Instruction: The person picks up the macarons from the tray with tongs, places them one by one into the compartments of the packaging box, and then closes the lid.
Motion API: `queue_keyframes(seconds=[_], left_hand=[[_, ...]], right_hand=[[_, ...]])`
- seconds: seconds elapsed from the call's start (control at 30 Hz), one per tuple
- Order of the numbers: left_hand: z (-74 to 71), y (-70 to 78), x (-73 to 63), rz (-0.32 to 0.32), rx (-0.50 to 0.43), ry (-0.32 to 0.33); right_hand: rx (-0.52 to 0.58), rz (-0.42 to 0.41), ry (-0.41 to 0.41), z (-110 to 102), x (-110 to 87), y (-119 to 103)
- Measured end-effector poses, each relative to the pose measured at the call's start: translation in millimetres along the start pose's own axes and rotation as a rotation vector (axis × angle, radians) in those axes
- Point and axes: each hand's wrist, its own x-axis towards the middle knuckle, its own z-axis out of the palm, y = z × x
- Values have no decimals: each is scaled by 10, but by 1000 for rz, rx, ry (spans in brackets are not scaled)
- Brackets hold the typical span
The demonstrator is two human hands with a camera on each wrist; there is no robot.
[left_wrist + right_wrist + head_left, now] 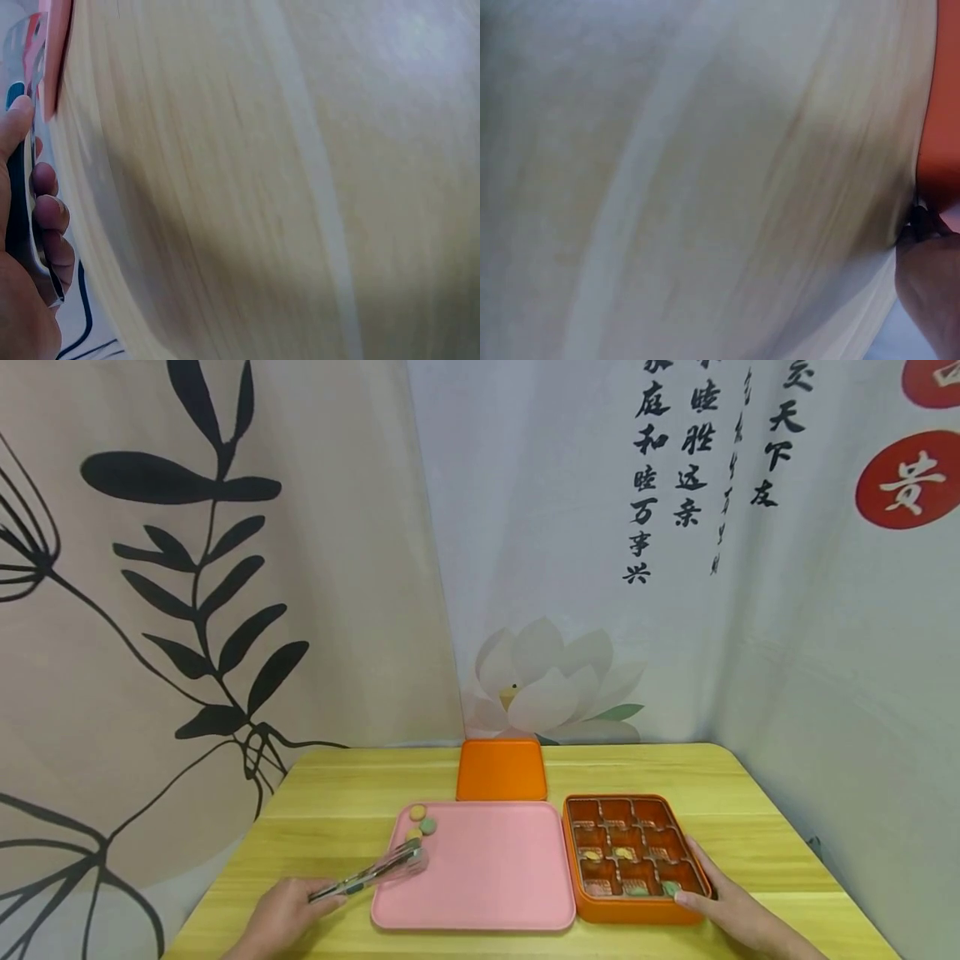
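Note:
My left hand (288,906) grips a pair of metal tongs (367,877), its thumb along one arm in the left wrist view. The tongs' tips lie over the left part of a pink tray (495,877), close to a few small round macaron-like sweets: a yellow one (417,812), a green one (427,826) and another yellow one (413,834). My right hand (723,902) holds the near right corner of an orange divided box (630,910), thumb at the front rim and fingers along its side. Yellow, green and pinkish pieces lie in its middle and front compartments; the back row shows none.
Behind the tray, an orange lid-like square (501,770) lies near the table's back edge. The wood-grain table (345,785) ends at a printed curtain (360,568). Tray and box stand side by side, their edges close together.

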Motion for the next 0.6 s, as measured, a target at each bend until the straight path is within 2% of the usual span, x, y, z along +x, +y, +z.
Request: queue_keyframes(seconds=[0.3,0.6], left_hand=[[62,61,88,53,-57,22],[154,300,285,130,-63,50]], right_hand=[[1,15,7,-2,-36,-3],[-11,-53,27,14,-28,-18]])
